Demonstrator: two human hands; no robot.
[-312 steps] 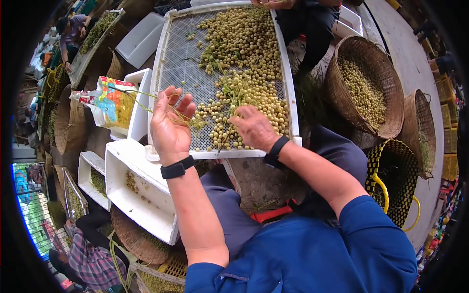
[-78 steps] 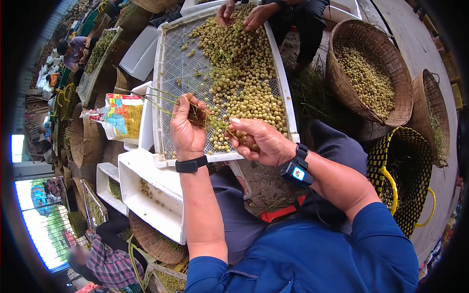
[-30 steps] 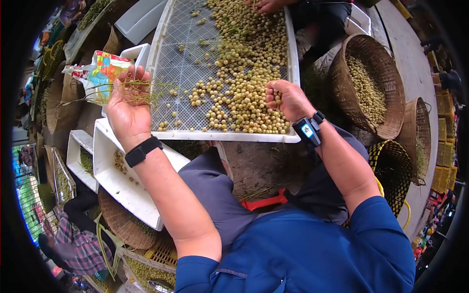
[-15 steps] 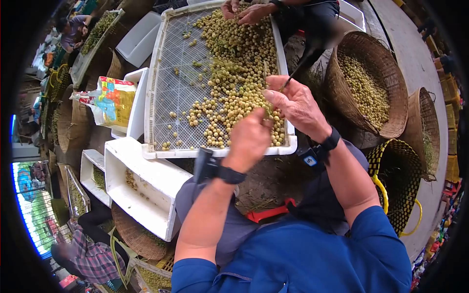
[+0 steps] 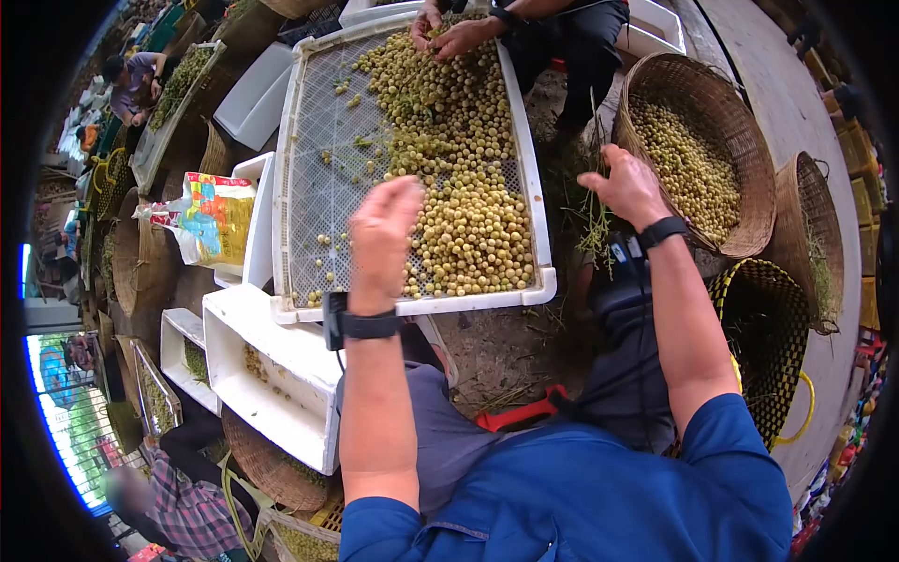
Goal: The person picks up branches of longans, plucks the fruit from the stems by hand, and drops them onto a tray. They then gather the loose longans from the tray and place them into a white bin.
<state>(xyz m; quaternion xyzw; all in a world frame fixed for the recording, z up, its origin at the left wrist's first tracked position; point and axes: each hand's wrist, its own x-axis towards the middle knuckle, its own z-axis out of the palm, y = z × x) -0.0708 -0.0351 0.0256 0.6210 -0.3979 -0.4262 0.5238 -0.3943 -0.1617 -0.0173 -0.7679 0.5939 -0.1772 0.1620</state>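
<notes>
A white mesh tray (image 5: 287, 178) is heaped with small round yellow-brown fruits (image 5: 473, 239), thickest on its right side. Over the tray's near left part hovers my left hand (image 5: 384, 229), its fingers blurred; whether anything is in them is hidden. My right hand (image 5: 629, 187) is past the tray's right edge, with thumb and forefinger apart. A thin green twig (image 5: 596, 229) with fine side stalks hangs upright beside its fingertips, seemingly loose from them. Thin green stalks (image 5: 426, 145) lie among the fruits.
A wicker basket (image 5: 754, 169) of fruits stands right, near a black-and-yellow woven basket (image 5: 773, 347). White foam boxes (image 5: 272, 375) and a colourful bag (image 5: 220, 215) sit left. A co-worker's hands (image 5: 459, 36) work at the tray's far end. Something red (image 5: 524, 409) lies between my legs.
My hands have moved apart: the left went left across the tray, the right went right beyond its edge. The twig in my right hand appears let go. The view has shifted slightly.
</notes>
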